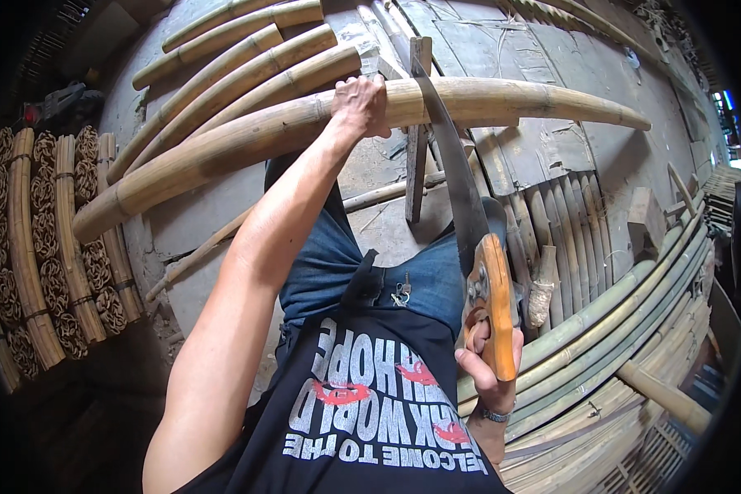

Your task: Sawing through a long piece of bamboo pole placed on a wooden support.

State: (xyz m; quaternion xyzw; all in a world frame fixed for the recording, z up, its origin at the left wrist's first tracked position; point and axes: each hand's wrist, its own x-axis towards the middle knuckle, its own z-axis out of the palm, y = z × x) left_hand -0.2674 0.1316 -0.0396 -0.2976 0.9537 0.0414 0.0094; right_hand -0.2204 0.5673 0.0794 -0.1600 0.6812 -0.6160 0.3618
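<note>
Left hand (361, 105) is clamped on bamboo pole (305, 123); saw (461, 198), gripped by right hand (486, 362), cuts just at 3 o'clock of it; a slip could nick fingers.

A grey concrete floor (214, 218) carries everything here. Across it lies a long thick bamboo pole (222, 144), resting near its far part on an upright wooden post (418, 132). Beyond that pole, a row of similar bamboo poles (239, 49) lies side by side on the floor. To the pole's left, bamboo frames filled with woven coils (45, 247) lie flat in a row. On the near side of the pole, a thin stick (222, 239) lies slanted, and to its right a panel of flat slats (552, 214) and a heap of long thin bamboo canes (617, 329).
</note>
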